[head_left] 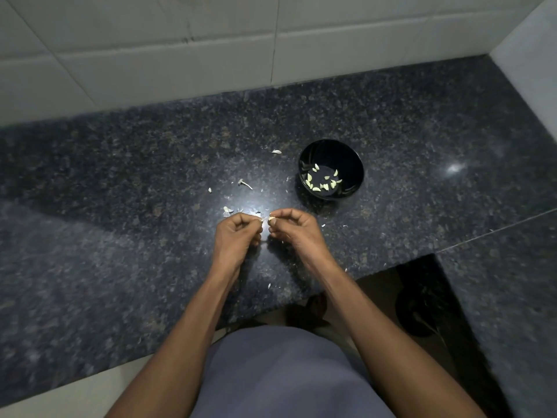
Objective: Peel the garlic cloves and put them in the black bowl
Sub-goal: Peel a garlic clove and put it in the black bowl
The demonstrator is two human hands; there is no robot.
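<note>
Two hands meet just below the middle of the frame, above a dark speckled counter (120, 182). The left hand (238, 233) has its fingers curled, thumb and forefinger pinching a scrap of pale skin at the tip of one garlic clove (271, 219). The right hand (297, 229) pinches that same clove between thumb and forefinger, its other fingers curled under. One black bowl (331, 168) stands on the counter up and to the right of the hands, well apart from them; about a dozen peeled cloves (322, 181) lie on its bottom, too small and close-set for an exact count. Loose peels (228, 209) are scattered on the counter around and above the hands: one larger flake just left of the left hand, one near the bowl's upper left, a thin stem piece (244, 183) between them, and several tiny specks. White wall tiles (180, 40) fill the top of the frame.
</note>
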